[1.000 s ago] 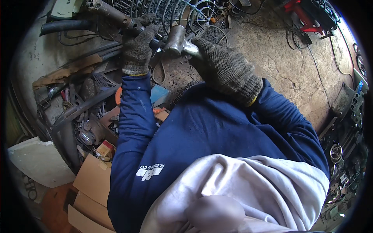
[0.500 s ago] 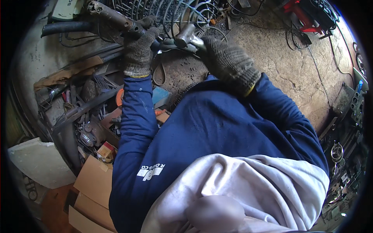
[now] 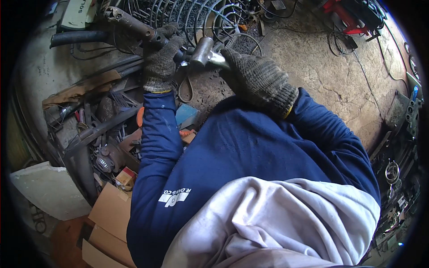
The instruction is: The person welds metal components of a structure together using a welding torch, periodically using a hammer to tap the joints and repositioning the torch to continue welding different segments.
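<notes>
One rusty pipe [image 3: 134,25] is slanting near the top left, and the gloved left hand [image 3: 161,64] is grasping its lower end. The right hand [image 3: 259,80] is clenching the hammer [image 3: 202,52] by its handle. Compared with half a second ago, the hammer head is sitting lower and nearer the left hand, probably within striking reach; whether it is touching, I cannot tell. Metal scrap [image 3: 103,129] is crowding the left side, while bare floor [image 3: 326,73] is leaving room rightward.
</notes>
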Action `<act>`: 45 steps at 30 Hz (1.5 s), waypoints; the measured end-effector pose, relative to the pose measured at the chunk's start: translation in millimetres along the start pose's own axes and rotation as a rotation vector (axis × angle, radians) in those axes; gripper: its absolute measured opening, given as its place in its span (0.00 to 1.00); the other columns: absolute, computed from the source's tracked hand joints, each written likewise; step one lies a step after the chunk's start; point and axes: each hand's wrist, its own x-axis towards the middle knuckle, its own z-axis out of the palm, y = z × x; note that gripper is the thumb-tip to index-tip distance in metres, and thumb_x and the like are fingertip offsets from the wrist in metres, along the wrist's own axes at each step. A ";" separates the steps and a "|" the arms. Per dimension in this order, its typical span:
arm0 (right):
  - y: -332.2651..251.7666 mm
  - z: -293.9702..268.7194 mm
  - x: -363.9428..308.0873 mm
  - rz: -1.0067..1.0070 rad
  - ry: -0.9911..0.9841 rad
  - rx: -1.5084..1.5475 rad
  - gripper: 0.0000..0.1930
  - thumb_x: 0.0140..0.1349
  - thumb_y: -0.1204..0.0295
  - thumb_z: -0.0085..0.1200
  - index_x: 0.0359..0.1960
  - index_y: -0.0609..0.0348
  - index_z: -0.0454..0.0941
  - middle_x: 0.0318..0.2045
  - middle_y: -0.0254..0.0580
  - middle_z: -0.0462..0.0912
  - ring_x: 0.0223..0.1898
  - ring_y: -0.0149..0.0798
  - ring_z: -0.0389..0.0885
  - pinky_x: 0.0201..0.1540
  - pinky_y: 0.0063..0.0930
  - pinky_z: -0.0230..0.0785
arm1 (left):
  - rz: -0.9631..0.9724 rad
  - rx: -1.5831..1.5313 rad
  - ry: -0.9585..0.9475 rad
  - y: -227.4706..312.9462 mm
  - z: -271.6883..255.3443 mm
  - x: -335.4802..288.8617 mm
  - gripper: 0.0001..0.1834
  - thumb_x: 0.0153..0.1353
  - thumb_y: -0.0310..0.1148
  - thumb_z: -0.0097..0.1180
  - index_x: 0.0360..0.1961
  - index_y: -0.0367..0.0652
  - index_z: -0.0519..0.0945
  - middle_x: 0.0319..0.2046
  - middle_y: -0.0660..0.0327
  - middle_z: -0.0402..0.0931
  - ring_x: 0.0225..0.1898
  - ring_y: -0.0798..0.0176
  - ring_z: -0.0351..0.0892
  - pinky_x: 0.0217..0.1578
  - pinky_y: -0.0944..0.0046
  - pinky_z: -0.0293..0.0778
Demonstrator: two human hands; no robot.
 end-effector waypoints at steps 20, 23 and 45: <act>-11.2 6.4 0.5 0.023 -0.006 0.041 0.23 0.67 0.57 0.56 0.60 0.53 0.73 0.39 0.53 0.85 0.40 0.54 0.86 0.40 0.48 0.78 | -0.109 -0.220 0.014 4.4 1.1 -3.2 0.25 0.51 0.20 0.67 0.53 0.33 0.77 0.39 0.56 0.79 0.36 0.60 0.83 0.39 0.61 0.83; -0.3 9.6 -5.9 0.098 -0.051 0.092 0.23 0.67 0.57 0.56 0.60 0.53 0.73 0.40 0.53 0.85 0.40 0.53 0.86 0.41 0.47 0.79 | -0.061 -0.167 0.008 -0.3 0.4 -2.1 0.24 0.53 0.20 0.66 0.53 0.32 0.77 0.39 0.55 0.79 0.35 0.60 0.83 0.38 0.61 0.83; 153.5 -247.0 154.1 -0.153 0.430 -0.254 0.12 0.68 0.60 0.55 0.39 0.56 0.79 0.25 0.39 0.80 0.24 0.34 0.78 0.27 0.36 0.71 | -0.117 -0.543 0.515 70.1 45.4 -97.7 0.25 0.50 0.17 0.64 0.53 0.34 0.76 0.31 0.56 0.79 0.27 0.60 0.80 0.30 0.60 0.79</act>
